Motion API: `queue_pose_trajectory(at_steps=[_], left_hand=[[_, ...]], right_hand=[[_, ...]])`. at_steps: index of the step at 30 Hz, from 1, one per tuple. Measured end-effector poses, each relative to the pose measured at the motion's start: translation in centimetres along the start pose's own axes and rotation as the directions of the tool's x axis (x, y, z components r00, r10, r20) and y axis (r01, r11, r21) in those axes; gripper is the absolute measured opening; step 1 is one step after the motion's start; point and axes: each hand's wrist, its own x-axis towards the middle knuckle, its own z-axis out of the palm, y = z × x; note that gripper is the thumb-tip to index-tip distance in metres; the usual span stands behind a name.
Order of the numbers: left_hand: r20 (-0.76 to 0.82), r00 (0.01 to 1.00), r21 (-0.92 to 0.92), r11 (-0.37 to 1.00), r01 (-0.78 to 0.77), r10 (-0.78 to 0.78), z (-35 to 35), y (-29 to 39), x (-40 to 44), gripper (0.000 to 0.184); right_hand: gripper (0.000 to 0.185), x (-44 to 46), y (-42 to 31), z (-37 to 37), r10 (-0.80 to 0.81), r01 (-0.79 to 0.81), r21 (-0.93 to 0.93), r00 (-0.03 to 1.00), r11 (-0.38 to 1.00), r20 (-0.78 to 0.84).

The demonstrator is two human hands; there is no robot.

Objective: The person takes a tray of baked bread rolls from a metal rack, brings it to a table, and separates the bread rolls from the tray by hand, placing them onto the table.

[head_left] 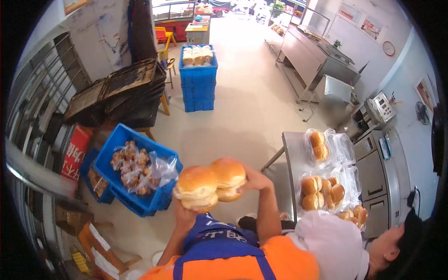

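Between my two hands, in front of my blue apron, is a joined cluster of golden-brown bread buns (198,184) with pale sides. My left hand (185,212) holds its left end from below, the fingers mostly hidden by the bread. My right hand (252,179) grips the right end. Just left of the bread stands a blue crate (135,203) holding bagged brown baked pieces (133,165). On the right, a steel table (291,158) bears several buns (310,185) in clear plastic bags.
A co-worker in a white top (329,240) is close on my right, beside the steel table. Stacked blue crates (198,88) with bagged bread stand ahead. Dark baking trays (116,86) are piled at the left, and a wooden chair (100,249) is at the lower left.
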Motion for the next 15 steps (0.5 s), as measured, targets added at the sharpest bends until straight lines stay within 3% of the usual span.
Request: queue_pose_trajectory(at_steps=[2,6,8,11,15], left_hand=[[0.213,0.977,0.030,1.000,-0.006,0.000,2.4,-0.5,5.7,0.113],[0.408,0.913,-0.115,0.992,0.046,0.005,8.8,-4.3,14.8,0.104],[0.552,0.833,-0.135,0.990,0.046,0.037,12.9,-7.4,18.8,0.099],[0.730,0.677,-0.124,0.956,0.266,-0.094,19.7,-9.7,22.2,0.088],[0.828,0.559,-0.038,0.992,0.123,-0.037,29.0,-11.3,24.8,0.079]], right_hand=[[0.118,-1.6,-0.9,-2.5,0.043,-0.041,0.014,0.982,0.999,-0.184],[0.118,-4.0,-1.5,-6.7,0.054,-0.027,0.062,0.873,0.998,-0.485],[0.119,-5.9,-1.9,-7.9,0.108,-0.029,0.131,0.745,0.991,-0.659],[0.122,-9.8,-0.8,-8.8,0.153,0.014,0.186,0.514,0.982,-0.844],[0.125,-14.4,0.2,-9.4,0.091,0.135,0.127,0.243,0.983,-0.966]])
